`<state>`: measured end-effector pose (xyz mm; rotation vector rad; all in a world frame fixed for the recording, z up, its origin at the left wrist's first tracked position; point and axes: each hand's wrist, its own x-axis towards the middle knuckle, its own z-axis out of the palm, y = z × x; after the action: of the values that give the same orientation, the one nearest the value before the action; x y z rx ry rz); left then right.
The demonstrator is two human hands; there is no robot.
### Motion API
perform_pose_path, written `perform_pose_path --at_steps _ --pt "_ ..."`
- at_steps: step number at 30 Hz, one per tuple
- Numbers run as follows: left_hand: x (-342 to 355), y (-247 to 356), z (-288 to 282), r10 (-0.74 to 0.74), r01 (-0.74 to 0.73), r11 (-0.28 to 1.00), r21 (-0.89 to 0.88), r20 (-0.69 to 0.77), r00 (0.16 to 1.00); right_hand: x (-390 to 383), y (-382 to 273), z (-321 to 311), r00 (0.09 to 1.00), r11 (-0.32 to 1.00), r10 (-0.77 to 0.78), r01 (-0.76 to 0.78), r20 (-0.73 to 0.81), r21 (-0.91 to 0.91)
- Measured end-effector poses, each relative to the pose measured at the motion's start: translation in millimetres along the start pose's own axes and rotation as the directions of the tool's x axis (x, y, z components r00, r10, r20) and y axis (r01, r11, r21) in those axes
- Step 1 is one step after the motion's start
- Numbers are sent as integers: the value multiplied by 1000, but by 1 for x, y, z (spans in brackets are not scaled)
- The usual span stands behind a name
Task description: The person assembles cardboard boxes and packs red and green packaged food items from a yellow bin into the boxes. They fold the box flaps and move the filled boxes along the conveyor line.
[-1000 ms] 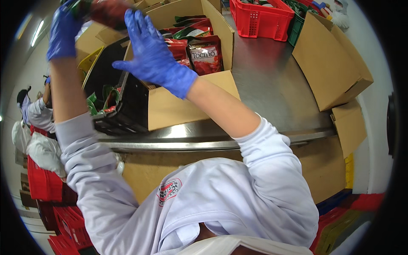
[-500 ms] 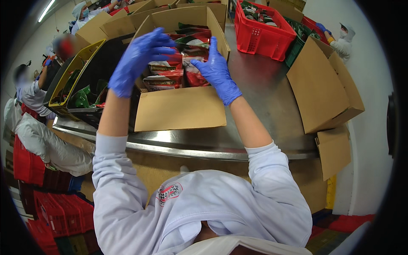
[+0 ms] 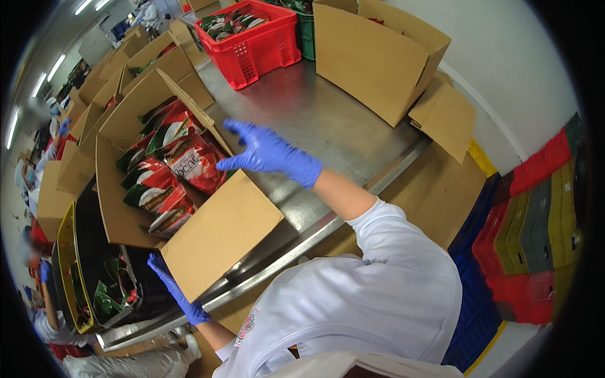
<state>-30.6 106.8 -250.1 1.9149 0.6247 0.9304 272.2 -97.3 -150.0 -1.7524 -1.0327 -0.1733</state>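
Note:
An open cardboard box (image 3: 220, 236) holds several red, green and white plastic pouches (image 3: 195, 164) in rows, its near flap folded outward. My right hand (image 3: 268, 151), in a blue glove, hovers at the box's right edge with thumb and fingers spread and nothing in them. Down by the near left corner is my left hand (image 3: 176, 290), also gloved in blue. Its fingers stretch up beside the box, and the flap covers part of the hand; whether it presses on the cardboard I cannot tell.
On the steel table (image 3: 277, 94) stand a red crate (image 3: 252, 50) of pouches, a green crate (image 3: 307, 34) and another cardboard box (image 3: 372, 63). Black (image 3: 151, 283) and yellow (image 3: 66, 252) crates flank the left side. Coworkers stand far left; stacked crates (image 3: 529, 220) rise at right.
The view has swung to the right. My left hand has dropped from above the box's left side to its near corner. My right hand stays by the right edge, fingers still spread.

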Motion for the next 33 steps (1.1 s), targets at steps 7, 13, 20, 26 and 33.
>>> perform_pose_path --at_steps 7,13,20,26,33 --pt "61 -4 22 116 -206 870 -448 -220 969 22 16 31 976 977 141 -109 165 -185" --pt "52 -21 45 136 -173 976 -130 -252 958 36 35 9 953 971 77 -5 294 -240" --pt "-23 28 94 287 -332 936 -115 -294 911 -10 63 -52 962 981 6 47 274 -186" --pt "-89 87 161 265 -270 962 43 -383 885 -78 87 -145 978 982 63 -97 200 163" --pt "-70 123 239 182 -320 899 -298 -409 894 -113 111 -219 994 980 106 -103 -10 169"
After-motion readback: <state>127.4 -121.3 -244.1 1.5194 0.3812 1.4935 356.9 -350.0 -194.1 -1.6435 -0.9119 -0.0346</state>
